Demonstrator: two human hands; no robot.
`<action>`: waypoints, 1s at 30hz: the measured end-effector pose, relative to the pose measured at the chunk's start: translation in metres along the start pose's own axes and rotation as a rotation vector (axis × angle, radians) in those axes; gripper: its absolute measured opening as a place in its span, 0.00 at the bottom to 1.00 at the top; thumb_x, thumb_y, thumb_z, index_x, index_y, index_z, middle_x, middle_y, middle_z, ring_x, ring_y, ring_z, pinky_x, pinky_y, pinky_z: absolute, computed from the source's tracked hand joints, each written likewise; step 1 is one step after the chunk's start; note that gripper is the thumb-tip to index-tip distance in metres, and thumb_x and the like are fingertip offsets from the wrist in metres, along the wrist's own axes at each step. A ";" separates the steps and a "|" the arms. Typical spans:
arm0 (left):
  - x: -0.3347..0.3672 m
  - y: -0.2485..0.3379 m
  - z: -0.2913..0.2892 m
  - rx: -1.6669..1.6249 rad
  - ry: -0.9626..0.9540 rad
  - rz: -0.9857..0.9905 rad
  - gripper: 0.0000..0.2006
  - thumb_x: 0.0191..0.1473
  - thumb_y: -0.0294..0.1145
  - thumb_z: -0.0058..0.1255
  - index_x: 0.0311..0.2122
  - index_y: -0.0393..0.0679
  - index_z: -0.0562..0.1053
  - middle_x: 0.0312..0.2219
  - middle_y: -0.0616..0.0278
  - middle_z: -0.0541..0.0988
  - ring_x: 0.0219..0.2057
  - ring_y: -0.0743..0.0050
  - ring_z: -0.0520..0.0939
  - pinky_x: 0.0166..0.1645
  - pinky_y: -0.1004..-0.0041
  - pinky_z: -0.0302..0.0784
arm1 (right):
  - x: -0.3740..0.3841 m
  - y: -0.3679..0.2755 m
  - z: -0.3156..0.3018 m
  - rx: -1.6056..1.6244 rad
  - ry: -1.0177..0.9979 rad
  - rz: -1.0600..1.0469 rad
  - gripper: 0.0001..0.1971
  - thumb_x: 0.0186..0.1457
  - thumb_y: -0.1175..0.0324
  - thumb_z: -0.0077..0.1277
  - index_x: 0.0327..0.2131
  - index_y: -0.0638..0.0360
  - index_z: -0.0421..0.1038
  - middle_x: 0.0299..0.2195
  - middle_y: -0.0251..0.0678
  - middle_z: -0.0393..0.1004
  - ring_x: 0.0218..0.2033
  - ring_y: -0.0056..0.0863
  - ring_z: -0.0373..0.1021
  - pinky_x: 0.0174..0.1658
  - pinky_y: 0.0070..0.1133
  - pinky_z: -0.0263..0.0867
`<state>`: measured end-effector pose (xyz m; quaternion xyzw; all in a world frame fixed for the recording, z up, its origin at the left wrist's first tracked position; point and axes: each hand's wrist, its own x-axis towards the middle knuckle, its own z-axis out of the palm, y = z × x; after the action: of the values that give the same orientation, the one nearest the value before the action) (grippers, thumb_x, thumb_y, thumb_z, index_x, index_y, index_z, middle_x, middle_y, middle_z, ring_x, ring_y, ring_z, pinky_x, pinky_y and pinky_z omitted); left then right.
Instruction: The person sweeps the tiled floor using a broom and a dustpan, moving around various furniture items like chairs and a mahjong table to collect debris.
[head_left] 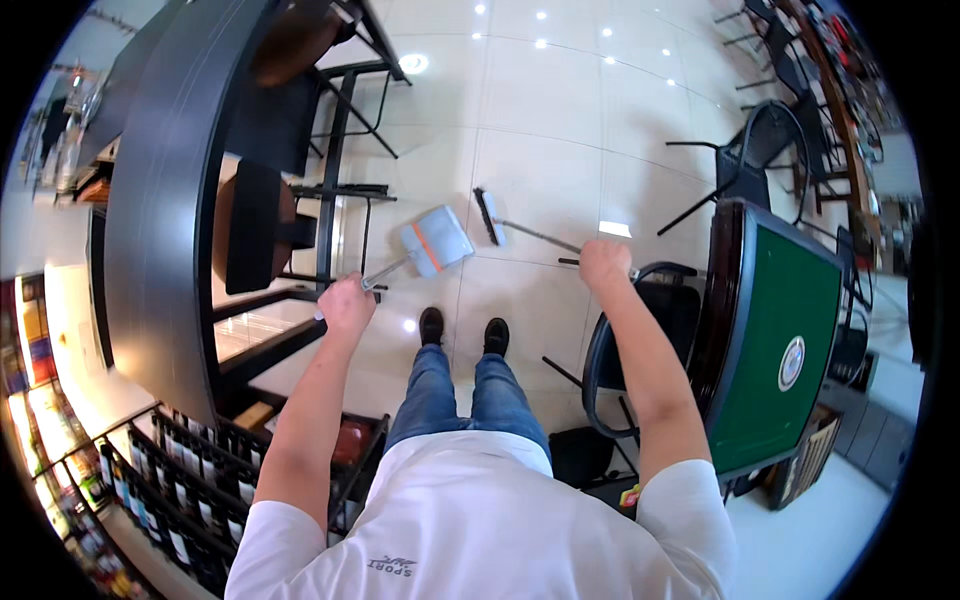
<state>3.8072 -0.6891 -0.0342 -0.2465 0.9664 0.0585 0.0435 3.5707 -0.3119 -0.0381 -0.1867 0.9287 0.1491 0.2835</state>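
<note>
My left hand [347,303] is closed round the handle of a long-handled dustpan [447,238]. The pan is grey with an orange stripe and lies at floor level ahead of my feet, its mouth toward the right. In my right hand [606,265] is the handle of a broom [540,237], fingers wrapped round it. The broom's dark-bristled, pale head [491,217] is at the floor just right of the dustpan, a small gap between them. I cannot make out any litter on the tiles.
A long dark high table [175,210] with stools [262,228] runs along my left. Close on my right are a black chair [655,320] and a green-topped table [780,350]. More black chairs [745,160] stand farther right. A bottle rack [185,490] is at the lower left.
</note>
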 end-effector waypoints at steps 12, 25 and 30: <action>0.108 0.004 -0.025 0.172 -0.376 0.018 0.26 0.46 0.53 0.60 0.44 0.44 0.74 0.38 0.52 0.81 0.43 0.53 0.82 0.45 0.59 0.78 | -0.199 -0.067 0.060 0.421 -0.101 0.476 0.09 0.52 0.68 0.49 0.32 0.54 0.80 0.34 0.43 0.80 0.38 0.39 0.78 0.39 0.32 0.73; 0.036 0.135 0.030 -0.320 -0.319 0.732 0.38 0.40 0.52 0.66 0.53 0.37 0.69 0.48 0.47 0.75 0.51 0.51 0.74 0.55 0.62 0.70 | -0.292 -0.168 0.221 1.256 -0.344 0.849 0.11 0.48 0.71 0.48 0.29 0.72 0.75 0.31 0.54 0.78 0.30 0.44 0.77 0.33 0.33 0.73; -0.073 0.279 0.073 -0.547 -0.922 0.625 0.41 0.42 0.59 0.65 0.51 0.31 0.70 0.47 0.46 0.76 0.46 0.59 0.79 0.50 0.64 0.74 | -0.308 -0.187 0.243 2.207 -0.454 0.695 0.10 0.53 0.75 0.46 0.37 0.73 0.68 0.30 0.50 0.77 0.22 0.32 0.75 0.21 0.26 0.69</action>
<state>3.7408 -0.4019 -0.0724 0.0967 0.8246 0.4147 0.3724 4.0028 -0.3043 -0.0836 0.4535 0.4838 -0.6361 0.3945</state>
